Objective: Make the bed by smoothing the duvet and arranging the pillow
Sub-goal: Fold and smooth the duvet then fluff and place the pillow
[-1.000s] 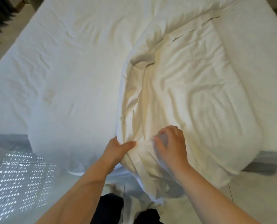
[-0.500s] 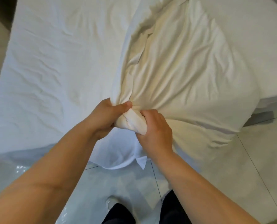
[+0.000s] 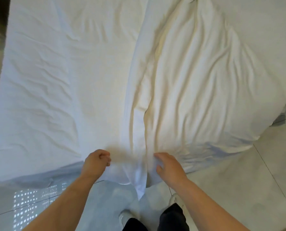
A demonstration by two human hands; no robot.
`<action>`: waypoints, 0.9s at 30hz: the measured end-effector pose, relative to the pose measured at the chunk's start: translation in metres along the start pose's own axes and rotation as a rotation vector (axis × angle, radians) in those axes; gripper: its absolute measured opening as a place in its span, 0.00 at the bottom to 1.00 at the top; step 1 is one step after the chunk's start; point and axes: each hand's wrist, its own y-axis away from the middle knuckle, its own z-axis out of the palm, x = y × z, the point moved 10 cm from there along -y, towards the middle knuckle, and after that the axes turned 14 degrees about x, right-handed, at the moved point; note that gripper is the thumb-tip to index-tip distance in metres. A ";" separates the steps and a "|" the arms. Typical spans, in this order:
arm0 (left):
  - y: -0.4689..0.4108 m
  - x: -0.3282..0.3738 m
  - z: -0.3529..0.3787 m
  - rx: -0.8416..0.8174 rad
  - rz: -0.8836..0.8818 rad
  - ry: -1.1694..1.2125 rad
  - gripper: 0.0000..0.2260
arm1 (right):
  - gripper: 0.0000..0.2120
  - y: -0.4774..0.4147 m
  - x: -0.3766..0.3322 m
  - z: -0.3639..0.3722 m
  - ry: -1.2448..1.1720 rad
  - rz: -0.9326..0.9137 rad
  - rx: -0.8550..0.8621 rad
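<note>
The duvet runs lengthwise away from both hands; the right hand pinches its near edge, the left hand is curled, its hold unclear.

One bed, one duvet, one left hand, one right hand, two shoes.

a rumpled white duvet covers the bed.

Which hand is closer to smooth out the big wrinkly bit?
Right, probably: the right hand holds the duvet just below its deep folds, while the left hand sits by the flatter side.
</note>
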 end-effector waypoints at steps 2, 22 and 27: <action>-0.016 0.051 -0.016 0.141 0.244 -0.086 0.12 | 0.18 -0.028 0.000 -0.027 -0.129 0.079 0.181; -0.144 0.093 -0.040 0.090 0.601 -0.305 0.36 | 0.29 -0.233 -0.078 -0.105 -0.360 0.347 0.612; -0.150 0.086 -0.060 -0.112 0.730 -0.270 0.49 | 0.19 -0.201 -0.130 -0.149 -0.344 0.291 0.762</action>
